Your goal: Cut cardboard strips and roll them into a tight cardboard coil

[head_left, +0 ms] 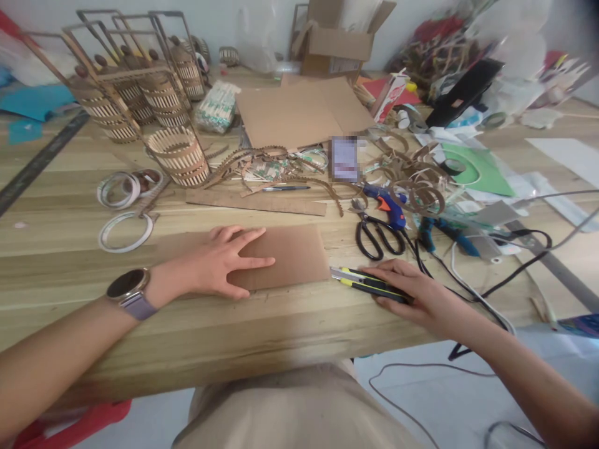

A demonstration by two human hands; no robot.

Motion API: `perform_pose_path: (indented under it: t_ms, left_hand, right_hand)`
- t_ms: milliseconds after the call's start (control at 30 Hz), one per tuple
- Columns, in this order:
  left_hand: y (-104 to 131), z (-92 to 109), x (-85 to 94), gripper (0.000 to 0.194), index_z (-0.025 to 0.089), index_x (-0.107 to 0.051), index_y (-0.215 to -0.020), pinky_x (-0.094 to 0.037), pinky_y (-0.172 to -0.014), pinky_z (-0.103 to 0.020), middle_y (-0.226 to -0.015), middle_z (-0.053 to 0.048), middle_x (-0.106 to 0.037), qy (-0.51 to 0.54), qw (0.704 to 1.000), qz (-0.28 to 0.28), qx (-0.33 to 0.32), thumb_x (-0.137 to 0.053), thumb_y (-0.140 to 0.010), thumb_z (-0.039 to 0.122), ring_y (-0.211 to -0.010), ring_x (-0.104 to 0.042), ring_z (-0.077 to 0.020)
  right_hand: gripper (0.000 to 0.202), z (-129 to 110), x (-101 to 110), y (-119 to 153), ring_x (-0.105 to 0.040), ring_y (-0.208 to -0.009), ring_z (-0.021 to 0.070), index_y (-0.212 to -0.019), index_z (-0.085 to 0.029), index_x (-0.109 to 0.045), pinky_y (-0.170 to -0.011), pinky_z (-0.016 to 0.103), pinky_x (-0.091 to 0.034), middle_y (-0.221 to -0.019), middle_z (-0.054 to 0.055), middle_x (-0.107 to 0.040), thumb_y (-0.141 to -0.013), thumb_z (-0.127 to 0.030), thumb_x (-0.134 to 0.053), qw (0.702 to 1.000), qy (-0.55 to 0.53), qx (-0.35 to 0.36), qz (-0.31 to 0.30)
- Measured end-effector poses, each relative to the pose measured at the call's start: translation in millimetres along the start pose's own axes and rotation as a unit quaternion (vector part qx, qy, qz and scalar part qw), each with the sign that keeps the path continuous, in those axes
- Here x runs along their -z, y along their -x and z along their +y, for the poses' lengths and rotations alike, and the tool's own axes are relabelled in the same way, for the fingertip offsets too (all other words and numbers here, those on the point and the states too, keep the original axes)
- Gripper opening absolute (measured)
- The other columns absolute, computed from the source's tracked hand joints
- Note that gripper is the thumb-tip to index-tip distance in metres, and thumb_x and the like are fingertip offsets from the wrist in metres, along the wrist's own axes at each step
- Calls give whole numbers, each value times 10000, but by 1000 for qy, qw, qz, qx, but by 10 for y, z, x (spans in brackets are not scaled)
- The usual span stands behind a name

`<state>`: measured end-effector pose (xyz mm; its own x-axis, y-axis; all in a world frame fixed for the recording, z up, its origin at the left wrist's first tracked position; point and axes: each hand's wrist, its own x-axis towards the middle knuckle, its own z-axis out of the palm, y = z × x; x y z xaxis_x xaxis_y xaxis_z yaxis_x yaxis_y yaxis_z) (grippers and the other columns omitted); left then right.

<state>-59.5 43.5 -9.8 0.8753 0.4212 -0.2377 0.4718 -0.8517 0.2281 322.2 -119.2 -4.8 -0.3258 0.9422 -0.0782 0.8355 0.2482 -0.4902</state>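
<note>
1 cardboard piece point(294, 257), centre of frame, flat on the tabletop point(281, 333) — likely light, stiffish, dentable. Left grip point(223, 262) splayed, unclosed, palm-down across it. Right grip point(412, 292) wrapped round the cutter point(372, 285), right of centre. Best hold: broad face — away from blade point(336, 274).

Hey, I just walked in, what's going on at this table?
A person's left hand is spread on a piece of brown cardboard. Their right hand holds a yellow and black utility knife, its tip by the cardboard's right end; whether they touch is unclear. Scissors and a blue glue gun lie beyond the knife on the wooden table.
</note>
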Motion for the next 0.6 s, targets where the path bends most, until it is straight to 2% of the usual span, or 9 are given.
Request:
perform_pose_path:
  t_ms: [200,367,467,600]
  left_hand:
    - [14,-15,-82,612,556,-421,-1415,-233,-1099,-624,-1660,36,-156,-14,1000,18,-18,-646,-846,541,-1373,-254,-442]
    - [16,9,-104,599,543,-460,-1399,-240,-1080,-663,-1640,20,-235,-24,999,27,-18,-657,-834,535,-1352,-273,-479]
    - [21,32,-84,599,551,-469,-1390,-243,-1085,-656,-1636,39,-255,-16,999,30,-9,-667,-826,514,-1365,-282,-473]
    - [26,57,-57,598,560,-490,-1370,-255,-1084,-641,-1629,59,-273,-5,1000,31,-1,-677,-806,492,-1365,-303,-465]
  right_hand:
    - [440,-35,5,5,-626,-1136,278,-1320,-208,-582,-972,437,-535,-1221,142,-633,-892,-292,-525,999,34,0,-19]
    - [454,-53,-109,45,-626,-1137,288,-1339,-216,-562,-949,459,-548,-1231,136,-639,-894,-287,-504,996,93,4,15]
    - [465,-67,-175,84,-641,-1093,273,-1370,-211,-540,-914,431,-565,-1169,128,-657,-919,-294,-460,992,124,20,32]
    - [508,-107,-217,138,-647,-1064,257,-1429,-263,-485,-899,401,-571,-1161,101,-657,-923,-283,-450,989,140,16,38]
